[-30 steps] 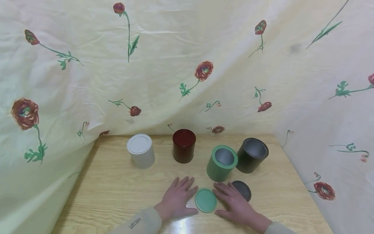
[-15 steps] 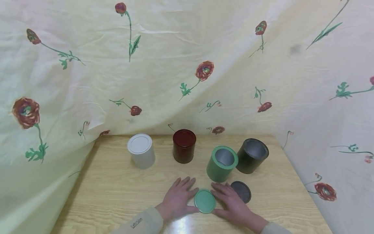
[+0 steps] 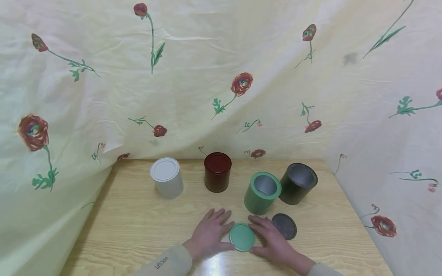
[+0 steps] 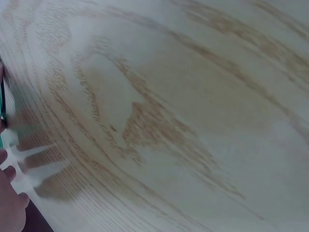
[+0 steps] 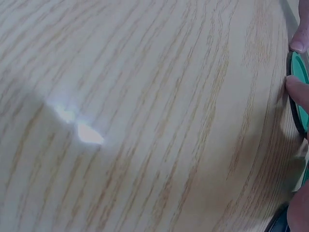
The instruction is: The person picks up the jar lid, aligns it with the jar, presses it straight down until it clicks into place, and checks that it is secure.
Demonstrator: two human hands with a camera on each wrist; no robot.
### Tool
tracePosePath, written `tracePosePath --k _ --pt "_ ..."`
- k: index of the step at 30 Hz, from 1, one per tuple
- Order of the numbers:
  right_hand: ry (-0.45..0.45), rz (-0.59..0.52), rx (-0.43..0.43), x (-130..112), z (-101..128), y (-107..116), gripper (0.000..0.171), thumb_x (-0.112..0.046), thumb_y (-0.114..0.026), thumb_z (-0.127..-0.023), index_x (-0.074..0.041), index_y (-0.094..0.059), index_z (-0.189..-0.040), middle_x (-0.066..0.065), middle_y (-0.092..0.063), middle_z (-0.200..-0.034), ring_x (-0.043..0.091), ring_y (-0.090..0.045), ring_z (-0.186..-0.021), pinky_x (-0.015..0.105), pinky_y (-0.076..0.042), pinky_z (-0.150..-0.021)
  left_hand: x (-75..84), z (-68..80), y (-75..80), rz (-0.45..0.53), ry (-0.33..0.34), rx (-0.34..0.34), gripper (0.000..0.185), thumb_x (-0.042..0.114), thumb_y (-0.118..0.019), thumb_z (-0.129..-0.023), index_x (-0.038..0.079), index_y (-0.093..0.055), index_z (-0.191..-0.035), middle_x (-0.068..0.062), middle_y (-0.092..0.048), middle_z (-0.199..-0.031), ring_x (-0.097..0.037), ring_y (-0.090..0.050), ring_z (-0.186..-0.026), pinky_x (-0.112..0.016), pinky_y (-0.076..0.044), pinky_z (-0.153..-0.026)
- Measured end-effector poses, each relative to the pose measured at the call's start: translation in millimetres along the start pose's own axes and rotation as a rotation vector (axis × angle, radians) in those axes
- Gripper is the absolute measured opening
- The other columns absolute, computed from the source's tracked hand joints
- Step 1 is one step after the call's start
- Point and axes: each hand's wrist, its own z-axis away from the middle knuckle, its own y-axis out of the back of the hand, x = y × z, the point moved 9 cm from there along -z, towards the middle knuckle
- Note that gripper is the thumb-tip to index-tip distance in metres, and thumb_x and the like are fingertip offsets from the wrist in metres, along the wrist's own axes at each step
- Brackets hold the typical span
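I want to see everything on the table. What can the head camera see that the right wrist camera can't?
Only the head view shows the four tins: the white tin and the red tin, both with lids on, and the open green tin and black tin. It also shows the left hand, the black lid and the flowered cloth.

Only the right wrist view shows the wood grain close up, with a bright glare spot.

Both show the table, the green lid and the right hand touching its edge.
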Motion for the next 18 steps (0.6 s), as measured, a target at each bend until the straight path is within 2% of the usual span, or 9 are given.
tracePosePath --k 9,13,18 --pt "-0.022 -0.002 0.018 -3.2 -6.5 3.6 0.071 -0.039 -0.094 -0.080 -0.004 -0.070 -0.136 0.010 -0.060 -0.153 0.038 -0.055 -0.141 0.067 -0.037 -0.115 -5.2 -0.8 6.6 -0.011 -0.035 0.032 0.080 0.082 -0.056 -0.093 0.026 -0.066 -0.148 -0.005 -0.049 -0.165 -0.028 -0.047 -0.152 -0.054 -0.035 -0.126" --pt "-0.029 -0.002 0.030 -3.7 -10.0 5.5 0.072 -0.041 -0.094 -0.079 -0.006 -0.070 -0.138 0.007 -0.059 -0.154 0.035 -0.054 -0.143 0.060 -0.034 -0.117 -9.3 -0.7 8.6 -0.002 -0.046 0.045 0.081 0.083 -0.053 -0.093 0.025 -0.066 -0.149 -0.006 -0.049 -0.165 -0.030 -0.047 -0.151 -0.055 -0.036 -0.125" --pt "0.012 -0.002 0.074 -10.1 -14.8 12.0 0.074 -0.039 -0.094 -0.079 -0.005 -0.068 -0.140 0.009 -0.059 -0.155 0.037 -0.054 -0.141 0.051 -0.031 -0.123 -14.1 -1.4 16.2 0.023 -0.053 0.040 0.082 0.083 -0.053 -0.094 0.024 -0.064 -0.150 -0.006 -0.046 -0.167 -0.032 -0.045 -0.153 -0.057 -0.034 -0.126"
